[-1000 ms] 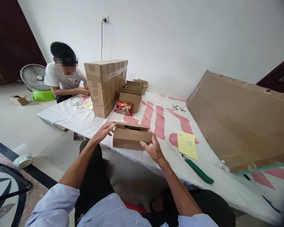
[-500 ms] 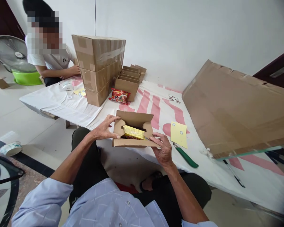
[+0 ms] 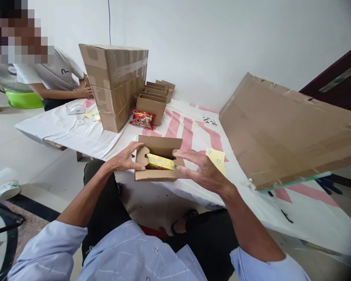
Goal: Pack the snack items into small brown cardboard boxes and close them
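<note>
A small cardboard box [image 3: 155,176] stands open at the table's near edge, its back flap raised. Inside lies a yellow packet [image 3: 160,161], its lower part hidden by the box. My left hand [image 3: 124,158] grips the left end, thumb at the front edge and fingers at the back corner. At the right end, my right hand [image 3: 207,171] has its fingers by the side flap and its thumb lower down near the front edge, gripping that end. Beyond the box, a red snack packet [image 3: 142,119] leans against several open cardboard boxes [image 3: 150,104].
A tall stack of taped cartons [image 3: 114,78] stands back left, beside a seated person [image 3: 54,74]. A large cardboard sheet [image 3: 289,132] slants at the right. On the cloth-covered table [image 3: 64,130] lie a yellow sticker sheet [image 3: 215,158] and a thin dark tool [image 3: 282,208].
My right hand has shifted from the box's front right corner up over its right end, now covering the green-handled tool. My left hand keeps its hold. The view has turned slightly right.
</note>
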### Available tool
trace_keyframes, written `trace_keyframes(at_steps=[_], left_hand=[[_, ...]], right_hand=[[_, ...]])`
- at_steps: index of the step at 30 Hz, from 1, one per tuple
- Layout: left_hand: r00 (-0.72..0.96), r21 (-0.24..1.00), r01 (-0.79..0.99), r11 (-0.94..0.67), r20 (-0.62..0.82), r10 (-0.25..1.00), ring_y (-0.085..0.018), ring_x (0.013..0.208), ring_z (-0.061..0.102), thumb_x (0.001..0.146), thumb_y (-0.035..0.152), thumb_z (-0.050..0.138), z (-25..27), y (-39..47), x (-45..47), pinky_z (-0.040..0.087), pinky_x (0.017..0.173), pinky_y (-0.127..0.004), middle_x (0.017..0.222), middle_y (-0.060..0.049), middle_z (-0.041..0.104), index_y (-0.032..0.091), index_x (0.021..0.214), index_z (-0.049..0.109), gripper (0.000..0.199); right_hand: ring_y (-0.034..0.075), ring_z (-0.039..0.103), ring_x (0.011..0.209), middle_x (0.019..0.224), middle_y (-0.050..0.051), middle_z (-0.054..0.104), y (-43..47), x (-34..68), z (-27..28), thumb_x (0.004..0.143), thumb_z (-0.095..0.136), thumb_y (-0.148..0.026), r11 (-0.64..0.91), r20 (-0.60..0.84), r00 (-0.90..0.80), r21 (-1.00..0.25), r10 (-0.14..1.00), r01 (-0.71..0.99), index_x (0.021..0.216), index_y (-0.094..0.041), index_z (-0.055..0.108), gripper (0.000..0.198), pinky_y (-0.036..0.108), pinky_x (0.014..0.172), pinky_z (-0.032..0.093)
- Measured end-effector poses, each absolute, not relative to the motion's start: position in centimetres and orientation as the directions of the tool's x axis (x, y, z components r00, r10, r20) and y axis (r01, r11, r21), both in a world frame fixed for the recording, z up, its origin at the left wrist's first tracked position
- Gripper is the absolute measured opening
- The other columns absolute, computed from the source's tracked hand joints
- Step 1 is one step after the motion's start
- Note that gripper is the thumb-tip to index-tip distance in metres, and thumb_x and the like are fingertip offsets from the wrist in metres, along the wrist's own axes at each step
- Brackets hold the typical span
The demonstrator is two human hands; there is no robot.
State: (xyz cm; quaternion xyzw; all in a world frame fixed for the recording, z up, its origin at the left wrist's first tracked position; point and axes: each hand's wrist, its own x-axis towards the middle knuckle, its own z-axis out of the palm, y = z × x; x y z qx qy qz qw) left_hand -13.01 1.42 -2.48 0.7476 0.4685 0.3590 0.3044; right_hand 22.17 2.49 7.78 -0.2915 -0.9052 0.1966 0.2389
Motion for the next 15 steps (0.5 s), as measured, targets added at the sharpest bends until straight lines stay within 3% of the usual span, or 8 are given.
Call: trace_keyframes(at_steps=[2, 5, 9, 12, 15], left_hand=[[0.291, 0.807, 0.465, -0.364, 0.249, 0.924, -0.039, 0.144, 0.055, 0.078, 0.061, 0.091, -2.8, 1.5, -12.9, 0.061, 0.107, -0.052, 0.159, -0.016, 0.049, 0.029, 0.161, 0.052, 0.097], [0.302, 0.833, 0.418, -0.363, 0.250, 0.920, -0.042, 0.150, 0.050, 0.079, 0.064, 0.091, -3.4, 1.6, -13.1, 0.058, 0.113, -0.055, 0.164, -0.017, 0.045, 0.029, 0.163, 0.051, 0.100], [0.392, 0.870, 0.316, -0.378, 0.243, 0.887, -0.047, 0.161, 0.037, 0.066, 0.073, 0.096, -4.5, 1.8, -14.1, 0.053, 0.120, -0.059, 0.176, -0.018, 0.031, 0.031, 0.171, 0.042, 0.125], [0.421, 0.875, 0.290, -0.387, 0.247, 0.873, -0.050, 0.165, 0.029, 0.057, 0.075, 0.099, -5.3, 1.5, -14.4, 0.051, 0.122, -0.061, 0.181, -0.019, 0.021, 0.032, 0.175, 0.032, 0.142], [0.406, 0.864, 0.303, -0.401, 0.264, 0.875, -0.050, 0.166, 0.026, 0.057, 0.069, 0.103, -5.8, 1.2, -14.1, 0.049, 0.123, -0.062, 0.182, -0.019, 0.017, 0.033, 0.177, 0.025, 0.147]], right_hand=[[0.031, 0.073, 0.125, 0.133, 0.011, 0.078, 3.1, 19.9, 8.6, 0.103, 0.067, -0.035, 0.750, 0.225, -0.732, -0.379, 0.643, 0.543, 0.133, -0.022, 0.078, 0.035, 0.045, 0.108, 0.057], [0.033, 0.074, 0.116, 0.126, 0.014, 0.080, 4.5, 16.3, 8.4, 0.098, 0.072, -0.037, 0.716, -0.043, -0.728, -0.148, 0.685, 0.682, 0.131, -0.018, 0.077, 0.038, 0.040, 0.095, 0.057], [0.037, 0.075, 0.113, 0.121, 0.017, 0.081, 5.9, 13.4, 7.0, 0.096, 0.073, -0.038, 0.690, -0.268, -0.655, 0.055, 0.706, 0.721, 0.121, -0.017, 0.079, 0.034, 0.039, 0.087, 0.052], [0.035, 0.075, 0.112, 0.121, 0.018, 0.081, 6.5, 13.7, 5.6, 0.096, 0.068, -0.030, 0.695, -0.234, -0.666, 0.062, 0.708, 0.717, 0.120, -0.017, 0.078, 0.029, 0.039, 0.089, 0.050], [0.032, 0.072, 0.116, 0.126, 0.015, 0.079, 7.2, 15.3, 4.1, 0.096, 0.067, -0.028, 0.704, -0.037, -0.708, -0.081, 0.705, 0.705, 0.129, -0.018, 0.075, 0.035, 0.039, 0.097, 0.050]])
